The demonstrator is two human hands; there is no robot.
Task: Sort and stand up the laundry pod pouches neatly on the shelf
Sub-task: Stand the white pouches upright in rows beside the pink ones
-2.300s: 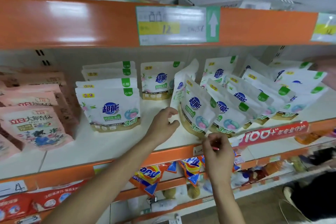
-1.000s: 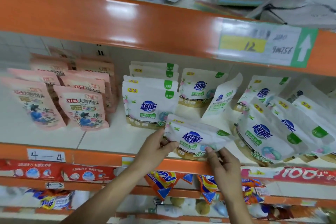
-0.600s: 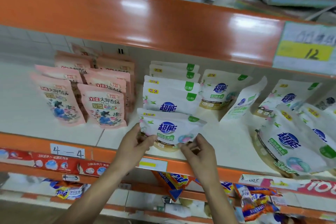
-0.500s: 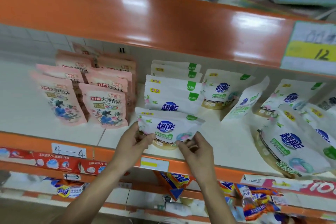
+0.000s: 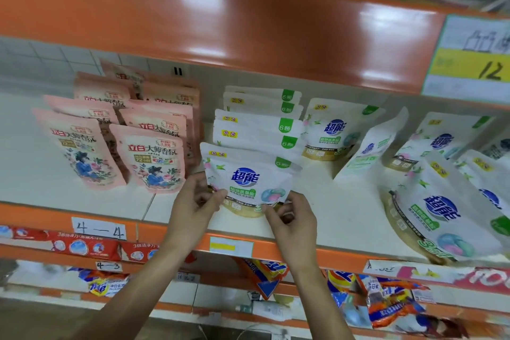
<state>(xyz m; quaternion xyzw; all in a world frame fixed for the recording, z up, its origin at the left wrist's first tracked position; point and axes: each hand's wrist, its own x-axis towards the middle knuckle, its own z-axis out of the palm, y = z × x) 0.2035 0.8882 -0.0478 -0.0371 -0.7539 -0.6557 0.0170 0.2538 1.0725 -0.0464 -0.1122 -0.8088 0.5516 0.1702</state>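
A white laundry pod pouch [image 5: 248, 179] with a blue logo stands upright near the front of the white shelf [image 5: 339, 218], in front of a row of matching white pouches [image 5: 259, 130]. My left hand [image 5: 193, 207] pinches its lower left corner. My right hand [image 5: 292, 218] pinches its lower right corner. More white pouches [image 5: 441, 207] lean and lie tumbled to the right, one standing at the back [image 5: 336, 130].
Pink pouches [image 5: 154, 160] stand in rows to the left. An orange beam [image 5: 220, 22] of the upper shelf hangs overhead with a label marked 12 [image 5: 474, 63]. Below the shelf's orange front edge [image 5: 303, 254], colourful packets [image 5: 392, 303] fill a lower shelf.
Both hands carried one white pouch from the tumbled pile on the right leftward and stood it in front of the neat white row. It has tipped more upright over the last half second.
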